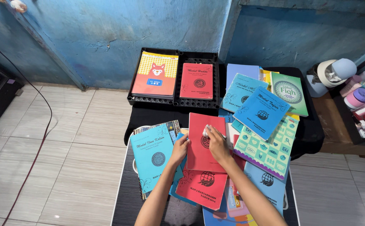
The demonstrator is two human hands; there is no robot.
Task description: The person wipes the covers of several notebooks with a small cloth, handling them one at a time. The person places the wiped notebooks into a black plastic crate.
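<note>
Nearest, both forearms reach up over a heap of thin books on a dark table [124,201]. The left hand [180,147] curls on the left edge of a plain red book [203,142] — thumb on the cover, the other fingers hidden underneath. The right hand [217,142] presses on that cover, fingers closed around a small white wad [206,131]. A teal book [153,157] lies just left; a second red book [202,182] lies under it. Farther back, a black tray [174,100] holds an orange book [155,74] and another red one.
</note>
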